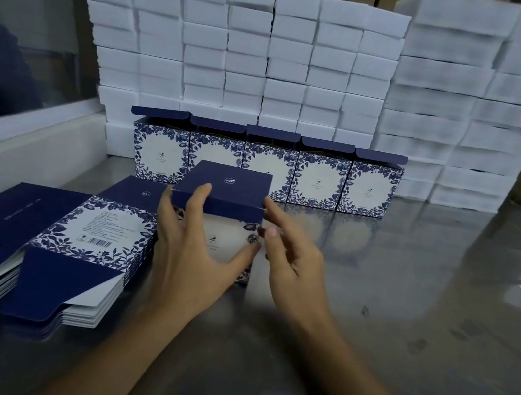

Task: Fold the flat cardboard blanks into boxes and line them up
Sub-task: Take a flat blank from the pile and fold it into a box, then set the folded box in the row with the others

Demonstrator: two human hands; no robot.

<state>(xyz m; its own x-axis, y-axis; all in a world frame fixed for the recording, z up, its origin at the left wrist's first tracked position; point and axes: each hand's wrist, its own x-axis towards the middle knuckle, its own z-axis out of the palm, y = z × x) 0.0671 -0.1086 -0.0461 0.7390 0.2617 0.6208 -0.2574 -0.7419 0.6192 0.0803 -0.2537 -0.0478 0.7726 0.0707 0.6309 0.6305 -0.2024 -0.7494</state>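
Your left hand (188,251) grips the box (218,221), fingers spread over its front and lid. Your right hand (289,265) hovers just right of the box, fingers loosely spread, holding nothing. The box stands upright, long axis vertical, blanks (44,249) to its left. Behind the box, the row (318,176) faces you.
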